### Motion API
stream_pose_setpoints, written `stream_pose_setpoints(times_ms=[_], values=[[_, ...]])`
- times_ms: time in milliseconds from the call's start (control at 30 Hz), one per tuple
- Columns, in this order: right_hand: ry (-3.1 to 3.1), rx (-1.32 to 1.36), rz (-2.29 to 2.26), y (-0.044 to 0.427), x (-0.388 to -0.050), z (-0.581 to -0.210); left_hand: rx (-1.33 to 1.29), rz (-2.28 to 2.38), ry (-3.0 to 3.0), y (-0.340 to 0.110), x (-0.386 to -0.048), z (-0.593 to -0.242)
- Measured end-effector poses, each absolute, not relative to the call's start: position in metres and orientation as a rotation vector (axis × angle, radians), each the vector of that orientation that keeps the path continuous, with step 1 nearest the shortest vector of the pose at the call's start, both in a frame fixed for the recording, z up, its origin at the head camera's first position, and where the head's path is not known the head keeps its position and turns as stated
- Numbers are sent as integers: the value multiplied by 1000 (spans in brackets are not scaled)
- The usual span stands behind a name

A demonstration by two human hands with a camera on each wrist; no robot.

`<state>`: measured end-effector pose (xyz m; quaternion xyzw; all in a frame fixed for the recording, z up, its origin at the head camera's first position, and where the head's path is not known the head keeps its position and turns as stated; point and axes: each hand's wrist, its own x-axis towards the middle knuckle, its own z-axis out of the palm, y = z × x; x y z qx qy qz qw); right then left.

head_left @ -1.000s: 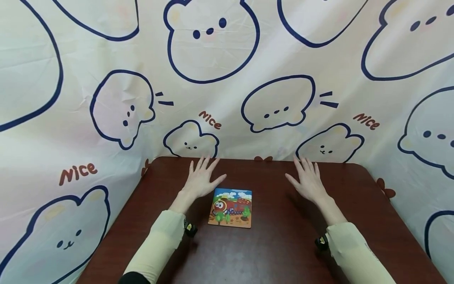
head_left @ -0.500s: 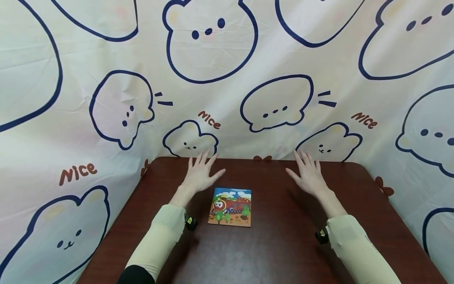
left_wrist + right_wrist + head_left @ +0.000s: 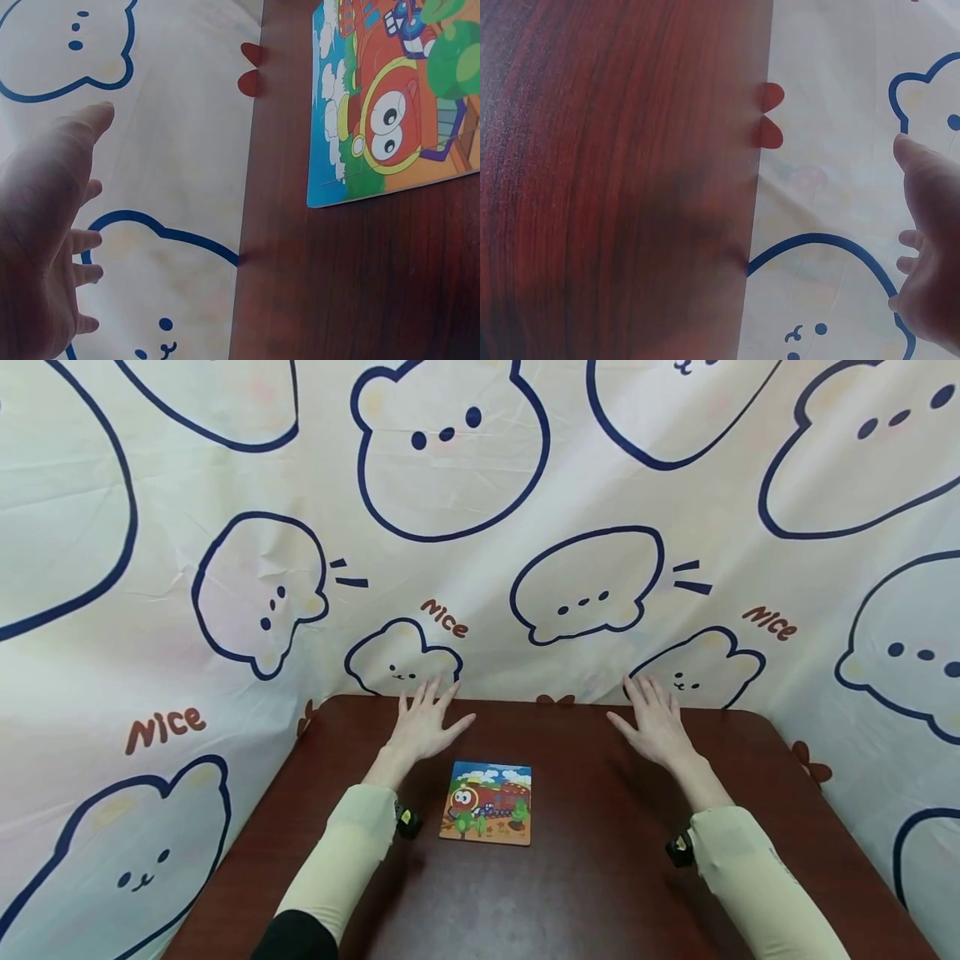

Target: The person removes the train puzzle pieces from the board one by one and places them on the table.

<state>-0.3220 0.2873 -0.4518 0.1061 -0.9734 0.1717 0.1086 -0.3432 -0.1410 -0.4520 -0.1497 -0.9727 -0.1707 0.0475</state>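
Viewed from the head camera, a square picture board (image 3: 486, 803) lies flat on the dark red-brown counter (image 3: 570, 893), a little toward 10 o'clock from the middle of its visible top. It shows a red train with big white eyes, green plants, orange ground and a blue sky with white clouds. The left hand (image 3: 422, 727) reaches out near the board, at about 11 o'clock from it and apart from it, its fingers straight and spread with the thumb held out wide. The right hand (image 3: 656, 727) reaches out at about 2 o'clock from the board, well apart from it, its fingers also stretched and fanned. Whether any fingertip touches the cloth (image 3: 480, 577) at the counter's 12 o'clock edge, I cannot tell. In the left wrist view the board sits toward 1 o'clock and the left hand toward 9 o'clock; in the right wrist view the right hand shows toward 4 o'clock, with a soft shadow (image 3: 675, 210) on the counter. Both wrists carry small black devices (image 3: 680, 850) beside pale sleeves (image 3: 757, 881). Blue bear outlines (image 3: 450, 537) decorate the cloth.
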Motion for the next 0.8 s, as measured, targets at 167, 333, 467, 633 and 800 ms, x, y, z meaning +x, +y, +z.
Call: stream_pose_setpoints(times_ms=[167, 333, 467, 633, 800], values=[[-2865, 307, 511, 287, -324, -453, -449, -518, -2965, -144, -343, -451], [-2866, 309, 505, 284, -325, -455, -457, -509, -2966, -146, -340, -452], [-2874, 324, 505, 280, -325, -461, -471, -505, -2991, -147, -335, -455], [-2881, 340, 526, 273, -323, -466, -524, -505, -3025, -143, -329, -459], [-2895, 379, 537, 262, -321, -473, -600, -509, -3030, -139, -318, -468]])
